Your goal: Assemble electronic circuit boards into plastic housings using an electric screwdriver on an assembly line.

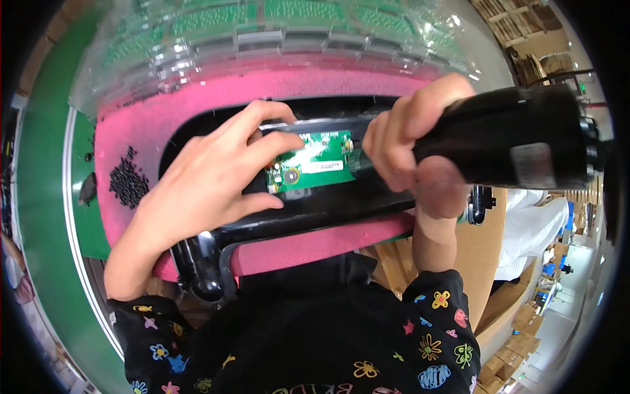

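Note:
A green circuit board (331,150) lies inside a long black plastic housing (298,217). My left hand (203,174) reaches over the housing with fingers apart. Its index fingertip touches the board's left part, while the thumb rests by the board's lower left corner. In my right hand (400,134) is a thick black electric screwdriver (505,138), its body pointing out to the right. The fingers wrap round its front end at the board's right side. Its tip is hidden by the hand.
Under the housing is a pink mat (262,82). A pile of small black screws (129,182) lies on its left side. Clear plastic trays with green boards (216,29) stand along the far side. To the right are a cardboard box (482,262) and white wrapped bundles (535,223).

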Demonstrator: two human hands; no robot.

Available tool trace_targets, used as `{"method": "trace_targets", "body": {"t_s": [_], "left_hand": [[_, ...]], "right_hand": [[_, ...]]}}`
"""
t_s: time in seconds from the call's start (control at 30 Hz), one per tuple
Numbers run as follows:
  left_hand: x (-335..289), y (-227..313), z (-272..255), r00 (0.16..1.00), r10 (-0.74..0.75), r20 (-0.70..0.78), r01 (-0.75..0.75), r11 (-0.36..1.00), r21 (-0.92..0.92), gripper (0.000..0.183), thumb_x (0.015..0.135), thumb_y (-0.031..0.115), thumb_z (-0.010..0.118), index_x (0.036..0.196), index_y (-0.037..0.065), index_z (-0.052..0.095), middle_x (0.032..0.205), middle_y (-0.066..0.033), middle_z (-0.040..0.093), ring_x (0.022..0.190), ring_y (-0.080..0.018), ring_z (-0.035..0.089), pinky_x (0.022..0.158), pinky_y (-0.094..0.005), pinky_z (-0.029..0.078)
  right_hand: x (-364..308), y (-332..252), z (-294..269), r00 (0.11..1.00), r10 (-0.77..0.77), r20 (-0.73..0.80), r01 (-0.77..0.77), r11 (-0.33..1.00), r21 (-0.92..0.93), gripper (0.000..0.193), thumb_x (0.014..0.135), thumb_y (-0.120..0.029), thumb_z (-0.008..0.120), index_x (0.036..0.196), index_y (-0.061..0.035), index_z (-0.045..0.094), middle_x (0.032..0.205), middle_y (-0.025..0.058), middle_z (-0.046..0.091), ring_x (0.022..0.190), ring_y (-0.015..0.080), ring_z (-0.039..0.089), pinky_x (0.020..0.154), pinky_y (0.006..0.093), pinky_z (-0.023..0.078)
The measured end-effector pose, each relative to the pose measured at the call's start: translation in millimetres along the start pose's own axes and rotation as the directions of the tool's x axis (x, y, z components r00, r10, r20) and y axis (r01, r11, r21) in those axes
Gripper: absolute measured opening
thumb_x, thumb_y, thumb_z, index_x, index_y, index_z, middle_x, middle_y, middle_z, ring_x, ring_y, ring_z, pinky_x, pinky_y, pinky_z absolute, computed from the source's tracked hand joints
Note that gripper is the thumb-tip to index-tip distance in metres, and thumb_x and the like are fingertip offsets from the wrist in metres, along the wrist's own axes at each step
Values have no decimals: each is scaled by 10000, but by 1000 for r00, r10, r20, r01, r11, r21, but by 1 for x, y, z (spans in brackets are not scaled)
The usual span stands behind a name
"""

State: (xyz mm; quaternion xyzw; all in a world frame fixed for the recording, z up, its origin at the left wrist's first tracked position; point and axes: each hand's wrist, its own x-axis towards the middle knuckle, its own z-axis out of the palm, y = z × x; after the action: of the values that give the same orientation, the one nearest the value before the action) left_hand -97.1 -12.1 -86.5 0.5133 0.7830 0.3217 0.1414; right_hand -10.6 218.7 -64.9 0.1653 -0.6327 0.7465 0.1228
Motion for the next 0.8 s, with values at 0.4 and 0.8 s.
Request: {"method": "trace_targets", "body": {"t_s": [0.4, 0.8], "left_hand": [[3, -19, -12, 980, -95, -172, 148, 933, 328, 269, 816, 70, 686, 1045, -21, 579, 967, -201, 567, 926, -424, 576, 794, -453, 473], [-7, 22, -22, 947, 110, -301, 7, 932, 362, 105, 784, -76, 651, 875, -75, 599, 853, -179, 580, 753, -370, 587, 681, -389, 464]], "right_hand": [[22, 6, -29, 757, 335, -561, -37, 879, 475, 132, 910, -134, 648, 925, -43, 555, 786, 33, 553, 725, 166, 583, 665, 375, 505], [-67, -91, -248, 462, -665, -587, -126, 606, -785, 353, 843, -120, 673, 1164, -2, 587, 1003, 100, 647, 861, 174, 642, 747, 306, 550]]}}
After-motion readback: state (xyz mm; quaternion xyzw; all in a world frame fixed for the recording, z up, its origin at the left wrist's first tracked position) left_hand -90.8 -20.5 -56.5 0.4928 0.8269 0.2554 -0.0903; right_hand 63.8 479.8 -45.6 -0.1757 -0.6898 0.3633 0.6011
